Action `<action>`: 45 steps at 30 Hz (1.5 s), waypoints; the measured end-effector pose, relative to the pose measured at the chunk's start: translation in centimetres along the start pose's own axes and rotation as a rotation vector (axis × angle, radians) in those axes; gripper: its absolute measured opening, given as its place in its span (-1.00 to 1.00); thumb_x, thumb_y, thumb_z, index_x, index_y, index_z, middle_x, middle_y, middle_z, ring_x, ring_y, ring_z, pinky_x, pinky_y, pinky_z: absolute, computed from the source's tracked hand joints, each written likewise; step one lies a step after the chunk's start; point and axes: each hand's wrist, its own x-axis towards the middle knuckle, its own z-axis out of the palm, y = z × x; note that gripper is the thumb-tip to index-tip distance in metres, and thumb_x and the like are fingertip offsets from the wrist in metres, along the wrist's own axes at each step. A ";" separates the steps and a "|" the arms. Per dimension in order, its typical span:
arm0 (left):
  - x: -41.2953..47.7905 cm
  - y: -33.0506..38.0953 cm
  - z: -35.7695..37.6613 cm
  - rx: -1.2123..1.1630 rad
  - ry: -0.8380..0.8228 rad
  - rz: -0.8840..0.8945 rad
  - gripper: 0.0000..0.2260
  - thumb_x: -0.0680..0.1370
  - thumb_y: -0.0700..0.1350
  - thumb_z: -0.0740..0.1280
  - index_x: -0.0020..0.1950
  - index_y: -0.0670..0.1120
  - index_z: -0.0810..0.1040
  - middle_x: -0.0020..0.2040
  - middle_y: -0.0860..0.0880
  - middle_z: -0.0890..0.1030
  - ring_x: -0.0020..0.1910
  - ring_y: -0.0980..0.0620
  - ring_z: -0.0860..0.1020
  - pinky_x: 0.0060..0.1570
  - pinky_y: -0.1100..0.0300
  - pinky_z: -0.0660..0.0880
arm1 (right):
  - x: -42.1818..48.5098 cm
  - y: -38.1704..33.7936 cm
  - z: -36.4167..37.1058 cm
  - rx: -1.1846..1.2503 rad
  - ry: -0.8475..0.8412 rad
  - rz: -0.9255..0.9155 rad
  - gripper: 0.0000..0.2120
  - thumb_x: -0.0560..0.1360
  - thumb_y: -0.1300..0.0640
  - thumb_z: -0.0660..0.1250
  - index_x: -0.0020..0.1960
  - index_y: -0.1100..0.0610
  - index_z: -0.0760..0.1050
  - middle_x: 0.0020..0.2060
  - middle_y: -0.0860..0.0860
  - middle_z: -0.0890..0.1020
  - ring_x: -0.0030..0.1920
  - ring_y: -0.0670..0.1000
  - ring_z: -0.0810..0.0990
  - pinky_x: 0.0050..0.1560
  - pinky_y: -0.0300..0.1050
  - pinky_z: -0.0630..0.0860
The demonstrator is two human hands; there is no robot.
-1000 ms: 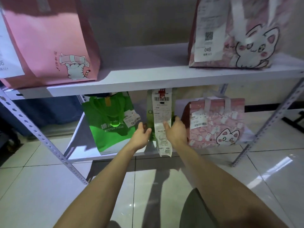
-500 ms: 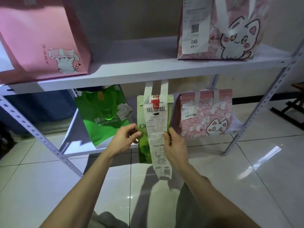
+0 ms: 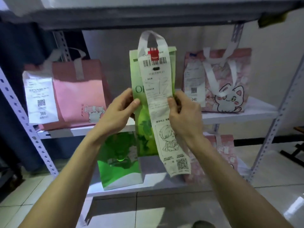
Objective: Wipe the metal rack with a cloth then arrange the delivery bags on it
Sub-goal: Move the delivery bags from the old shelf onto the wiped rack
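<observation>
I hold a tall light-green delivery bag (image 3: 144,122) with white handles and a long receipt (image 3: 160,102) in the air in front of the metal rack (image 3: 243,115). My left hand (image 3: 120,111) grips its left edge and my right hand (image 3: 182,111) grips its right edge over the receipt. On the middle shelf stand a plain pink bag (image 3: 79,96) at the left and a pink cat-print bag (image 3: 227,83) at the right. On the lower shelf a bright green bag (image 3: 120,163) and another pink bag (image 3: 227,155) show behind my arms.
Perforated grey uprights (image 3: 32,134) frame the rack on both sides. A higher shelf (image 3: 148,15) crosses the top of the view. A dark curtain hangs at the left. Glossy floor tiles (image 3: 271,203) lie below, with a dark stand leg at the far right.
Both hands took the light-green bag off the lower shelf and lifted it up to the level of the middle shelf. My view rose with it.
</observation>
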 end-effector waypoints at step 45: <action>1.8 -9.1 2.1 0.312 0.312 -0.201 -0.54 0.58 -0.24 0.53 0.37 0.07 0.45 0.25 0.20 0.62 0.26 0.27 0.61 0.29 0.06 0.64 | 1.5 5.3 6.2 -0.148 -0.064 0.209 -0.32 0.47 -0.24 0.49 0.41 0.13 0.40 0.30 0.01 0.51 0.30 0.07 0.52 0.30 0.12 0.56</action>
